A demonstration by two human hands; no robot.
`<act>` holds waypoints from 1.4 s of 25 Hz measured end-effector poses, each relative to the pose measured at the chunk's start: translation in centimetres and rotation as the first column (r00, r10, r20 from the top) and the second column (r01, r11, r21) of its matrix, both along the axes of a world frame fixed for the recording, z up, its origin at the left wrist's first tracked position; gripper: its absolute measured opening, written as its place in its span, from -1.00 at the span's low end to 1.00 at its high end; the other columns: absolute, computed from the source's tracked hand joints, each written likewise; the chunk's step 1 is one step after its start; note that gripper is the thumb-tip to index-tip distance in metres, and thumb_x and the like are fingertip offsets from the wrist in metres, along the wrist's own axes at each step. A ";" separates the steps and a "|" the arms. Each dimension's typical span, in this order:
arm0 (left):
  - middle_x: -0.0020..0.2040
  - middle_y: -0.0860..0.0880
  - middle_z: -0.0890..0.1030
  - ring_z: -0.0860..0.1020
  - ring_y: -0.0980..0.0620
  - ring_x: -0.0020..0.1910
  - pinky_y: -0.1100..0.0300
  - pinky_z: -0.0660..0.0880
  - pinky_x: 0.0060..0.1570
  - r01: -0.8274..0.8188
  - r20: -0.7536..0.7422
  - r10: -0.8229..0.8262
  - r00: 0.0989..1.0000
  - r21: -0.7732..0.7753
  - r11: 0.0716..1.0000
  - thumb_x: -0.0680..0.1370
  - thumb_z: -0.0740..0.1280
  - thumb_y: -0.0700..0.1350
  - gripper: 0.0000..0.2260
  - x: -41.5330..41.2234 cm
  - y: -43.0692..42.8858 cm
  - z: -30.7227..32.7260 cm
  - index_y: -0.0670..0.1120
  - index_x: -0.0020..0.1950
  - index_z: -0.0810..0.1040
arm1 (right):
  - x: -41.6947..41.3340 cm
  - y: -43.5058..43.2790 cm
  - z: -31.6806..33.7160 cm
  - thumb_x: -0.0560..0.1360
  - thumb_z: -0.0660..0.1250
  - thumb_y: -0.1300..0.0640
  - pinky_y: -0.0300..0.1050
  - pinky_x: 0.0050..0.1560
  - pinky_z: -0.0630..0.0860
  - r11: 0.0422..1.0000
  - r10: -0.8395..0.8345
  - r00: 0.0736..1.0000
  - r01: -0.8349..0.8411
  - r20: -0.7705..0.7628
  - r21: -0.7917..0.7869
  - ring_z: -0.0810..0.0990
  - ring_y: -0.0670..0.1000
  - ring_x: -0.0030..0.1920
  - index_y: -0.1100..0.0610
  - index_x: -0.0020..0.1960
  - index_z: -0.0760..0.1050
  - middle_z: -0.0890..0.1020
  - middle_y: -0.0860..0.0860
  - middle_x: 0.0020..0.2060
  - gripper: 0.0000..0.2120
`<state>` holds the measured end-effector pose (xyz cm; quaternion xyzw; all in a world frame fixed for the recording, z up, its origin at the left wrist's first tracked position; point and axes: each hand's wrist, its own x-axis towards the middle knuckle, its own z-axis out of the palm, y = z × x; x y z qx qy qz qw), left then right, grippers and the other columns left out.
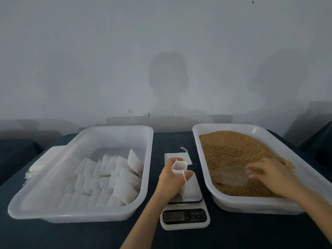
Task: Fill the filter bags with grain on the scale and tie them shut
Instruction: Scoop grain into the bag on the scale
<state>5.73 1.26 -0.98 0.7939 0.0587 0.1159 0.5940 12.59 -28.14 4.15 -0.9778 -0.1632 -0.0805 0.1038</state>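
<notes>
Over the scale (185,219), left fingers (189,174) clasp a filter bag (178,168) upright, mouth up; right fingers (257,166) pinch the leftward-pointing scoop (230,175).

**White on navy, one tub of gold**

The cloth (233,236) over the table is a deep, plain navy. The left tray (71,217) and the right tray (251,206) are both a milky, translucent white. The filter bags (125,178) in the left tray are plain white with white drawstrings. So are the open bag (179,168) over the scale (185,226), the flat bags (171,156) behind it and the stack (39,164) beside the left tray. The grain (230,150) is golden brown and finely speckled. The scoop (231,175) is colourless and see-through, tinted by the grain behind it. The scale has a white body, a pale platform (195,191) edged in black, and a black panel (197,215) with faint pale symbols and a grey display (173,216). The wall (89,51) is pale grey, mottled with darker grey shadows
</notes>
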 end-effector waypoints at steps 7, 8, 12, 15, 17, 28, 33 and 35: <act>0.07 0.17 0.50 0.53 0.13 0.02 0.44 0.43 -0.17 -0.002 0.002 0.002 1.000 0.003 1.000 0.44 0.48 0.06 -0.58 0.1 0.0 -0.1 0.19 0.19 0.34 | -0.3 -1.5 0.2 0.41 0.38 -0.12 -0.01 0.24 0.36 0.977 -0.032 0.976 0.076 -0.217 0.200 0.50 -0.06 0.17 -0.25 0.09 0.51 0.58 -0.19 0.14 -0.74; 0.07 0.17 0.50 0.53 0.13 0.02 0.43 0.43 -0.17 -0.002 0.004 0.002 1.000 0.004 1.000 0.44 0.48 0.06 -0.58 0.1 -0.1 -0.1 0.19 0.19 0.34 | -0.4 -1.7 0.4 0.38 0.38 -0.16 0.04 0.26 0.38 0.972 -0.028 0.973 0.080 -0.229 0.222 0.51 -0.06 0.16 -0.30 0.05 0.49 0.58 -0.21 0.11 -0.75; 0.06 0.17 0.50 0.53 0.13 0.01 0.44 0.42 -0.19 -0.007 -0.002 0.007 1.000 0.009 1.000 0.45 0.47 0.05 -0.59 0.1 -0.1 -0.1 0.19 0.19 0.35 | -0.4 -2.7 0.9 0.38 0.37 -0.17 0.08 0.17 0.45 0.955 -0.050 0.973 0.112 -0.225 0.274 0.53 -0.05 0.11 -0.39 -0.06 0.44 0.58 -0.22 0.06 -0.82; 0.05 0.16 0.52 0.54 0.13 0.01 0.43 0.43 -0.18 -0.010 0.000 0.010 1.000 0.013 1.000 0.45 0.47 0.04 -0.59 0.2 -0.2 -0.2 0.16 0.20 0.36 | -0.5 -3.1 1.2 0.37 0.36 -0.18 0.03 0.13 0.44 0.953 -0.065 0.973 0.125 -0.220 0.275 0.52 -0.07 0.08 -0.38 -0.04 0.46 0.59 -0.19 0.09 -0.81; 0.05 0.15 0.52 0.54 0.12 0.01 0.43 0.43 -0.19 -0.008 0.002 0.008 1.000 0.015 1.000 0.45 0.47 0.03 -0.59 0.2 -0.2 -0.2 0.16 0.20 0.36 | -0.7 -3.1 1.4 0.37 0.36 -0.19 0.00 0.08 0.41 0.953 -0.086 0.974 0.142 -0.210 0.269 0.51 -0.08 0.07 -0.38 -0.04 0.45 0.60 -0.19 0.09 -0.81; 0.05 0.15 0.51 0.53 0.11 0.02 0.38 0.47 -0.13 -0.002 -0.003 0.002 1.000 0.021 1.000 0.45 0.47 0.02 -0.59 0.3 -0.2 -0.1 0.19 0.18 0.34 | -1.5 -1.0 4.1 0.38 0.41 -0.07 -0.02 0.10 0.48 0.956 -0.020 0.996 0.045 -0.090 0.289 0.50 -0.17 -0.08 -0.39 -0.10 0.40 0.55 -0.25 -0.09 -0.74; 0.07 0.12 0.53 0.55 0.08 0.04 0.26 0.53 -0.01 0.014 -0.005 -0.014 1.000 0.026 1.000 0.44 0.47 0.01 -0.58 0.6 -0.2 -0.4 0.16 0.21 0.36 | -1.1 2.6 6.9 0.39 0.41 0.01 -0.44 -0.27 0.33 0.951 0.161 0.987 -0.147 -0.029 0.272 0.50 -0.33 -0.15 -0.30 -0.04 0.47 0.55 -0.31 -0.17 -0.74; 0.07 0.11 0.53 0.55 0.07 0.04 0.21 0.55 0.03 0.019 0.002 -0.019 1.000 0.032 0.999 0.45 0.46 -0.01 -0.59 0.7 -0.3 -0.4 0.16 0.20 0.37 | -0.8 4.2 7.8 0.38 0.42 -0.03 -0.38 -0.19 0.39 0.949 0.218 0.976 -0.211 -0.003 0.234 0.51 -0.30 -0.15 -0.35 -0.06 0.45 0.56 -0.30 -0.18 -0.74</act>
